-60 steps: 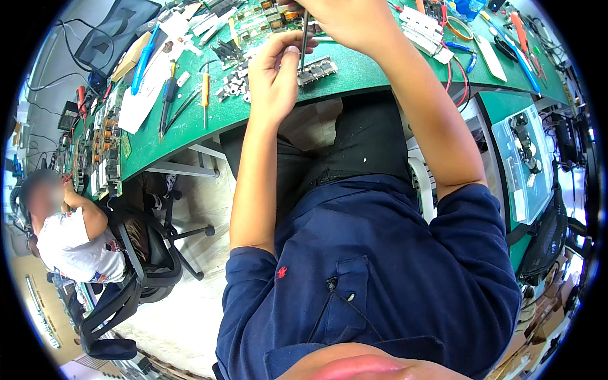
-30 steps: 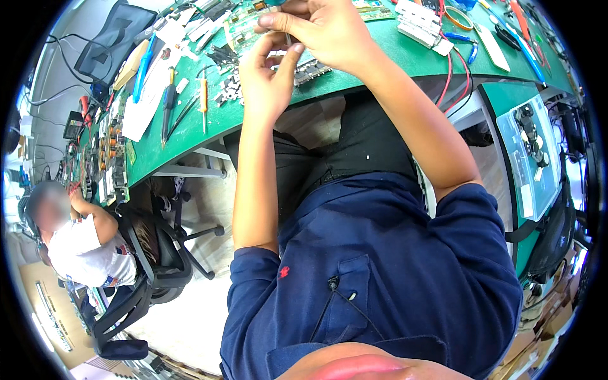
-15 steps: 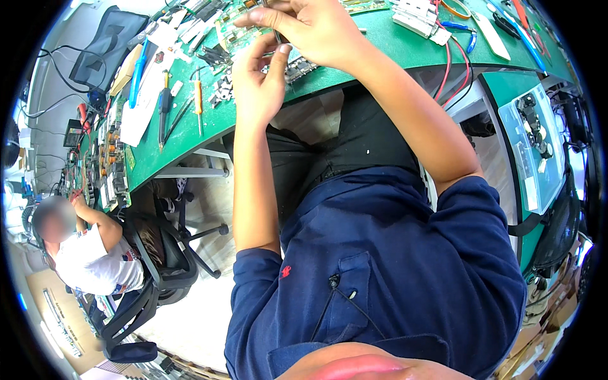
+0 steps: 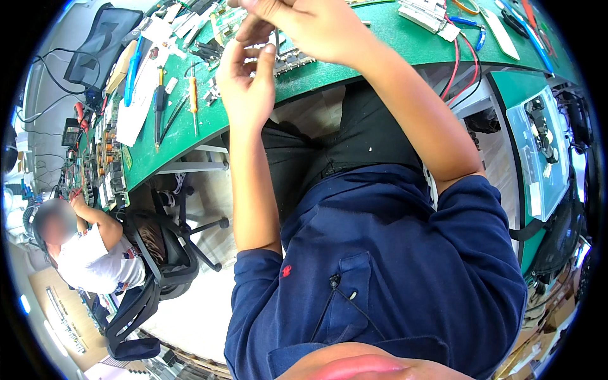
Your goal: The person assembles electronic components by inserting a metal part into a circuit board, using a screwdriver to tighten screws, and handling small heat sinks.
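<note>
Box (image 4: 553, 194), dark parts (image 4: 542, 130) inside, left hand (image 4: 246, 87) curled

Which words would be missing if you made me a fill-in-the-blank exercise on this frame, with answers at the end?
1. The orange-handled tool lies on the worktop to the ____ of the left hand.
2. The blue-handled tool lies to the ____ of the right hand.
3. The surface of the worktop is coloured ____.
4. The office chair at the left of the view is mostly ____.

Missing words: left; right; green; black.
</note>
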The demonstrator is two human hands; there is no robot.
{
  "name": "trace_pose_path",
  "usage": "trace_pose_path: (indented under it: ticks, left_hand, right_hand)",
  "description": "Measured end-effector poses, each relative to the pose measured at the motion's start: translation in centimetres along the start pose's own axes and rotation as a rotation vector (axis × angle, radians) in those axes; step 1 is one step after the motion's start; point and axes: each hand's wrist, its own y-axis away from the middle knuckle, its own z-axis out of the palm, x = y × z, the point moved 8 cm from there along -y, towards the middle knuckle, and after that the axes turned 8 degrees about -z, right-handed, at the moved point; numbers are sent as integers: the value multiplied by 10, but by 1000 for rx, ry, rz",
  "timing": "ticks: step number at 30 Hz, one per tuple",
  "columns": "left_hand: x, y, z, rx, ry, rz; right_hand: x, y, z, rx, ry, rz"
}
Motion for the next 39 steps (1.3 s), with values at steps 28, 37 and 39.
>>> trace_pose_path:
  ticks: [28,37,39]
  left_hand:
    - [-20,-239,-12,104,-991,202]
    - [42,-58,27,-30,-615,139]
    - [42,-17,18,4,-585,240]
  right_hand:
    - [45,76,-106,488,10,-48]
    - [50,76,-104,423,60,35]
    - [52,74,-104,402,21,23]
